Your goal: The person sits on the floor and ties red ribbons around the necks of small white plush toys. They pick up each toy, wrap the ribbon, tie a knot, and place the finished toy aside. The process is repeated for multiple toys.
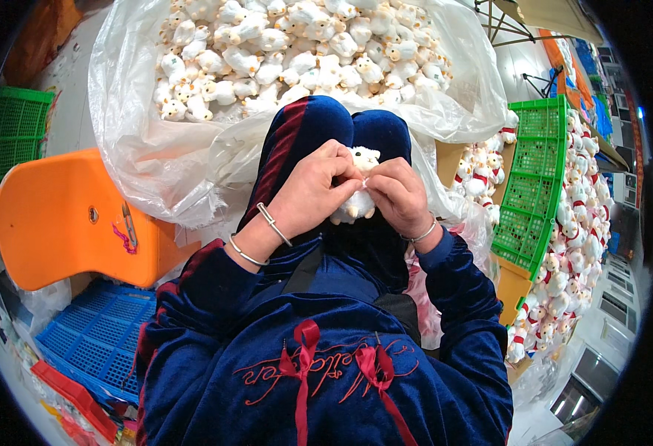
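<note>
A small white plush toy animal (356,206) with beige feet sits upright on my lap, against my knees. My left hand (319,178) is closed in a pinch at the toy's neck, its thumb and forefinger on the front. From the other side, my right hand (399,195) also pinches at the neck, and the fingertips of both hands nearly meet. A small pale pinkish bit shows between the fingertips, too small to make out. The toy's head stands above the fingers.
Beyond my knees, a clear plastic sheet (130,97) holds a heap of white plush toys (267,56). An orange chair (59,215) on the left bears small snips (129,223). Right, a green crate (531,171) stands beside toys with red neckbands (575,245). A blue crate (100,334) lies lower left.
</note>
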Motion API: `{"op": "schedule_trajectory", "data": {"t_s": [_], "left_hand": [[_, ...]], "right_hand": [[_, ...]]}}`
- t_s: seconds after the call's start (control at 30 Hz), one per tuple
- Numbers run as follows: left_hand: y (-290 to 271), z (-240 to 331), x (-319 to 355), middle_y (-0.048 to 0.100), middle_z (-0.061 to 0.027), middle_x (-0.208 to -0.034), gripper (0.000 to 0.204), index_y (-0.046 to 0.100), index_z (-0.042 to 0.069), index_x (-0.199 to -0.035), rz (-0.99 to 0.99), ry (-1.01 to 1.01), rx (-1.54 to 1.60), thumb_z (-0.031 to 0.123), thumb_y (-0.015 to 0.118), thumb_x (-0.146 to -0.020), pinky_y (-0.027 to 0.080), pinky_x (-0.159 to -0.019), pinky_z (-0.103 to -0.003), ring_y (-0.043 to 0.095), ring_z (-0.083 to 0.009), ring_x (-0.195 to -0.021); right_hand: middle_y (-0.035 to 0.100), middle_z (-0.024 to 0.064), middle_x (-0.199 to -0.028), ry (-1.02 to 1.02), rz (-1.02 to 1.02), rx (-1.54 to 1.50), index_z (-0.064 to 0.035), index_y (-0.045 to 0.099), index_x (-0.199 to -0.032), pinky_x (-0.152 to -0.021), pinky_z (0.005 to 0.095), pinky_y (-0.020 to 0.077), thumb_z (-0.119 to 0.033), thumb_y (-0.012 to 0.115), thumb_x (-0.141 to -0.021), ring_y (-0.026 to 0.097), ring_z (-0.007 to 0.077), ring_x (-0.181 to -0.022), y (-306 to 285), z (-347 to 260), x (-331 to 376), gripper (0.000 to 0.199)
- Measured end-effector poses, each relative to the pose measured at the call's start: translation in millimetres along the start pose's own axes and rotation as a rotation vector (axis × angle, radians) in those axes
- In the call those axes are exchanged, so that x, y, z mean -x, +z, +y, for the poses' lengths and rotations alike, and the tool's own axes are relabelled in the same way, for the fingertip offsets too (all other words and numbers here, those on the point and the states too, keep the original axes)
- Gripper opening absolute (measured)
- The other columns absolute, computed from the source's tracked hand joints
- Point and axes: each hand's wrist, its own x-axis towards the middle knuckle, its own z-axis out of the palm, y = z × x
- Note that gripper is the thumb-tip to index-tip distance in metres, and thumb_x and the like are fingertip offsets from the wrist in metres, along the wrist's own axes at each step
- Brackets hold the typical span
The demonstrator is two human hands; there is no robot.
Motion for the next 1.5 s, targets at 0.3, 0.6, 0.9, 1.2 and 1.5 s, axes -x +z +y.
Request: {"op": "schedule_trajectory", "data": {"t_s": [0.3,0.6,0.9,1.2,1.5], "left_hand": [[9,3,8,0.056,-0.0075,-0.104,0.007,0.064,0.001,-0.091,0.032,-0.071,-0.007,0.002,0.07,-0.087,0.051,-0.068,-0.026,0.059,-0.0142,-0.083],[10,4,10,0.057,-0.0126,-0.101,0.009,0.059,0.0,-0.088,0.119,-0.061,0.033,0.003,0.067,-0.085,0.055,-0.074,-0.034,0.063,-0.0241,-0.084],[7,3,8,0.059,-0.0096,-0.1,0.012,0.061,0.0,-0.086,0.14,-0.038,-0.129,0.003,0.071,-0.089,0.049,-0.071,-0.026,0.06,-0.0176,-0.086],[14,16,9,0.053,-0.0127,-0.094,0.016,0.06,-0.002,-0.082,0.112,-0.101,-0.126,0.006,0.071,-0.089,0.051,-0.067,-0.034,0.059,-0.024,-0.078],[24,16,14,0.053,-0.0113,-0.091,0.011,0.06,-0.002,-0.083,0.178,-0.091,-0.039,0.002,0.068,-0.09,0.049,-0.064,-0.033,0.056,-0.0207,-0.073]], "right_hand": [[0.068,0.011,-0.092,0.132,0.034,-0.003,-0.0039,0.066,-0.095,-0.068,0.0379,0.0539,0.002,0.081,-0.074,0.066,0.0299,-0.081,1,-6,10,0.026],[0.065,0.012,-0.094,0.155,0.083,0.073,-0.003,0.065,-0.096,-0.077,0.0404,0.0534,0.008,0.076,-0.075,0.064,0.0322,-0.087,-5,-8,23,0.027],[0.063,0.0032,-0.086,0.867,0.201,-0.315,0.0012,0.064,-0.11,-0.065,0.0245,0.0467,-0.018,0.06,-0.105,0.055,0.0092,-0.068,-25,-35,33,0.021],[0.067,0.0038,-0.083,0.819,0.073,-0.281,-0.0028,0.07,-0.096,-0.063,0.0274,0.0481,-0.005,0.072,-0.093,0.063,0.0149,-0.069,-24,-55,14,0.004],[0.068,0.0007,-0.095,0.274,-0.171,0.149,-0.0118,0.071,-0.093,-0.08,0.0381,0.0452,-0.007,0.079,-0.077,0.061,0.0247,-0.095,-30,-59,22,0.019]]}}
